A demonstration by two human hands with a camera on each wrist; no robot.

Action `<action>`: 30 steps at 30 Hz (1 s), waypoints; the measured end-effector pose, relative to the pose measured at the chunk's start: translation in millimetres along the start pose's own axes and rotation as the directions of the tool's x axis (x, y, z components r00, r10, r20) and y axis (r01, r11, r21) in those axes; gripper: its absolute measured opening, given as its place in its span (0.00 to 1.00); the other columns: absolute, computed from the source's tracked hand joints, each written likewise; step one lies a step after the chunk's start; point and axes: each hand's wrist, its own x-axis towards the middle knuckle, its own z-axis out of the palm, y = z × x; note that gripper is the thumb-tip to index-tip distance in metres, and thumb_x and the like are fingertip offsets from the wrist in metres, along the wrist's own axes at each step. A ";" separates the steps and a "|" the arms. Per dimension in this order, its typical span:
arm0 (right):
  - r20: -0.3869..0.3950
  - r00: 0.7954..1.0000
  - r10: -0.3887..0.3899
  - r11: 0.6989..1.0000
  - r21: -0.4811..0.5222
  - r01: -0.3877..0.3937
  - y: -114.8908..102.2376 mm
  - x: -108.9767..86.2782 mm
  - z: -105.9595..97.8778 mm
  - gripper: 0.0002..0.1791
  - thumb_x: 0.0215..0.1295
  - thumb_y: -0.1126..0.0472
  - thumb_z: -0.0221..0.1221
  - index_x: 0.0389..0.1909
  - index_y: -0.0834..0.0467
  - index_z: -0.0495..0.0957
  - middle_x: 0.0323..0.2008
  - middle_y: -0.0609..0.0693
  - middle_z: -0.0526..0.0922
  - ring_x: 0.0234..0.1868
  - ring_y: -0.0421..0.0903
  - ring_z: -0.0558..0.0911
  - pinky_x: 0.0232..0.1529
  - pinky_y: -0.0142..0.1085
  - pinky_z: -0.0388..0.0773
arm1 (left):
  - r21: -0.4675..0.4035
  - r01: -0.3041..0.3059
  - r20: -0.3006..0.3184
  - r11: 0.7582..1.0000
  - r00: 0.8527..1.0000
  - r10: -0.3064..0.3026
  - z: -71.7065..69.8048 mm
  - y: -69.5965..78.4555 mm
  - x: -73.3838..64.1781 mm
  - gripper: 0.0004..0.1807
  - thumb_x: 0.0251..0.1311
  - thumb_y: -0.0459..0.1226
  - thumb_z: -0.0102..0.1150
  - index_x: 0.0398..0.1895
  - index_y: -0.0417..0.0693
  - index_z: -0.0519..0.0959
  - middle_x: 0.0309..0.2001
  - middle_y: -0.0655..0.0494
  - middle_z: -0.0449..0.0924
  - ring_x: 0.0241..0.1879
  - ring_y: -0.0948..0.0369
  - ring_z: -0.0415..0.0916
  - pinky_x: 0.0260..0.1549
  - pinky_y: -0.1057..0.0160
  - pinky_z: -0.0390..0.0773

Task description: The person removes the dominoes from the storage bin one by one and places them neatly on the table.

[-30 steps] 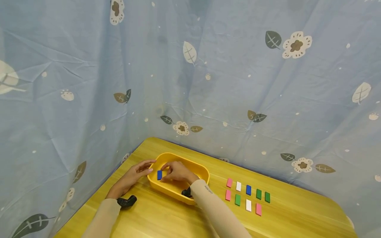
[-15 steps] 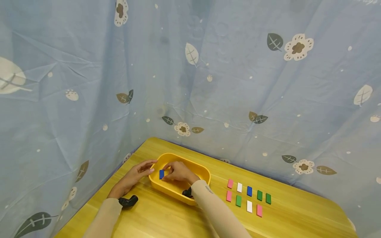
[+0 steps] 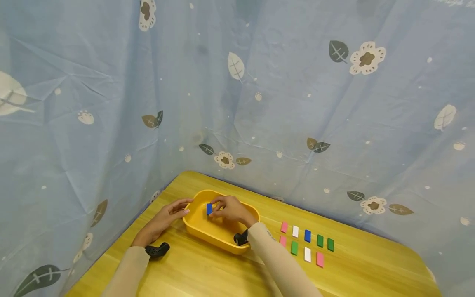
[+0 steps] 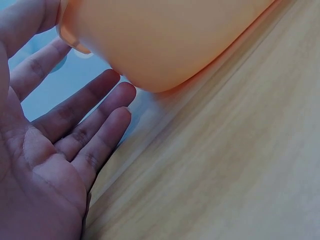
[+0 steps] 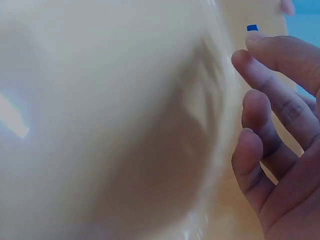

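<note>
In the head view my right hand (image 3: pixel 233 209) is over the inside of a yellow plastic bin (image 3: pixel 209 236), pinching a small blue rectangular block (image 3: pixel 209 209) between thumb and finger. Only an end of that blue block (image 5: pixel 252 28) shows past the fingertips in the right wrist view; the other fingers are loosely bent. My left hand (image 3: pixel 163 218) rests at the bin's left end, fingertips right at the rim. Seen from the left wrist, its fingers (image 4: pixel 95 115) are extended beside the outer wall of the bin (image 4: pixel 165 40).
Right of the bin, two rows of small blocks lie on the wooden table (image 3: pixel 356 264), among them a blue block (image 3: pixel 307 236), a white block (image 3: pixel 307 254) and a pink block (image 3: pixel 320 260). A patterned blue curtain (image 3: pixel 282 103) hangs behind the table and along its left side.
My right hand has moved right and slightly farther back with the blue block, away from the bin's left end. The left hand stays at the rim.
</note>
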 end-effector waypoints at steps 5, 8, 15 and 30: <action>-0.034 0.999 0.037 0.997 0.072 -0.035 0.1 -17.6 -22.6 0.25 0.57 0.54 0.68 0.55 0.52 0.76 0.32 0.40 0.84 0.35 0.38 0.82 0.42 0.34 0.76 | 0.005 -0.014 0.011 1.000 1.000 0.014 -0.4 2.8 0.6 0.26 0.64 0.50 0.56 0.65 0.68 0.68 0.67 0.57 0.62 0.67 0.52 0.58 0.63 0.45 0.59; -0.058 0.997 0.042 0.995 0.092 -0.037 0.7 -27.2 -33.4 0.25 0.57 0.53 0.68 0.56 0.51 0.76 0.32 0.41 0.84 0.35 0.39 0.82 0.42 0.35 0.77 | 0.004 -0.022 0.013 1.000 1.000 0.022 0.1 4.2 -0.8 0.26 0.65 0.49 0.56 0.66 0.67 0.67 0.68 0.59 0.60 0.68 0.52 0.56 0.63 0.45 0.59; -0.085 0.996 0.030 0.992 0.128 -0.019 4.2 -50.8 -54.5 0.26 0.57 0.54 0.68 0.57 0.51 0.75 0.33 0.44 0.85 0.38 0.41 0.83 0.43 0.37 0.78 | 0.029 -0.042 0.028 0.999 0.999 0.041 0.6 3.4 -1.4 0.26 0.66 0.49 0.54 0.68 0.64 0.66 0.69 0.54 0.58 0.68 0.48 0.55 0.61 0.45 0.62; -0.171 0.983 0.062 0.995 0.089 -0.047 32.5 -123.6 -95.3 0.25 0.60 0.51 0.65 0.59 0.47 0.74 0.36 0.42 0.85 0.38 0.46 0.81 0.37 0.38 0.77 | 0.047 -0.034 0.013 0.998 0.999 0.034 2.9 4.8 -3.1 0.26 0.67 0.48 0.53 0.68 0.64 0.65 0.70 0.53 0.57 0.68 0.50 0.55 0.61 0.45 0.60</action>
